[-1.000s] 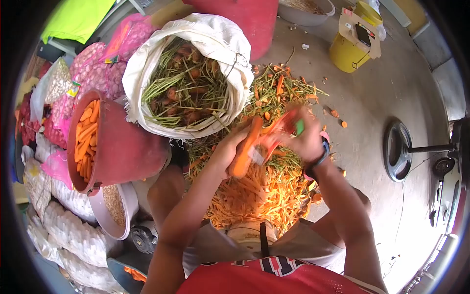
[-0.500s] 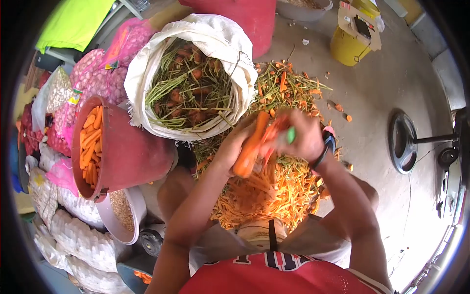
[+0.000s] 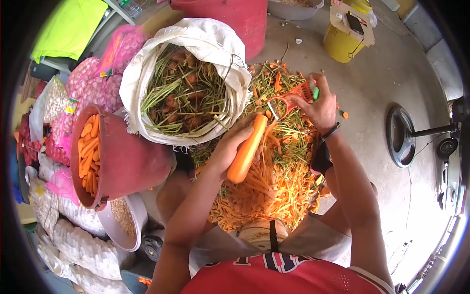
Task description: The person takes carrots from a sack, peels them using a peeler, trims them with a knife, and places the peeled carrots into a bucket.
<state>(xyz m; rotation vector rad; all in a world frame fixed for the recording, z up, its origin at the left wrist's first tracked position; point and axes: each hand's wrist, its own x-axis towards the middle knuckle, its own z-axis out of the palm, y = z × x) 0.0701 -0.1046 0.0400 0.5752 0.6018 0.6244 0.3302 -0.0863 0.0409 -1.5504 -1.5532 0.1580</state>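
My left hand [image 3: 231, 146] is wrapped round a peeled carrot [image 3: 248, 149], which is tilted over a heap of orange peelings [image 3: 264, 198]. To its upper right, my right hand [image 3: 320, 105] grips a peeler with an orange handle [image 3: 299, 91]; a green thing [image 3: 316, 93] shows at the fingers. The peeler's blade end points toward the carrot but is apart from it. Just beyond my left hand stands a white sack [image 3: 132, 93] holding unpeeled carrots and green stalks. More stalks and carrot ends [image 3: 293, 122] lie under my right hand.
A tilted red bucket [image 3: 142, 152] of peeled carrots stands at left, beside a pale basin [image 3: 139, 215]. Pink net bags [image 3: 110, 88] and white sacks [image 3: 83, 245] line the left. A yellow bucket [image 3: 338, 46] with a phone on top and a round black base [image 3: 400, 134] are at right.
My right hand has moved up and right with the peeler, away from the carrot. My left hand still holds the carrot, slightly shifted. The view has shifted a little.
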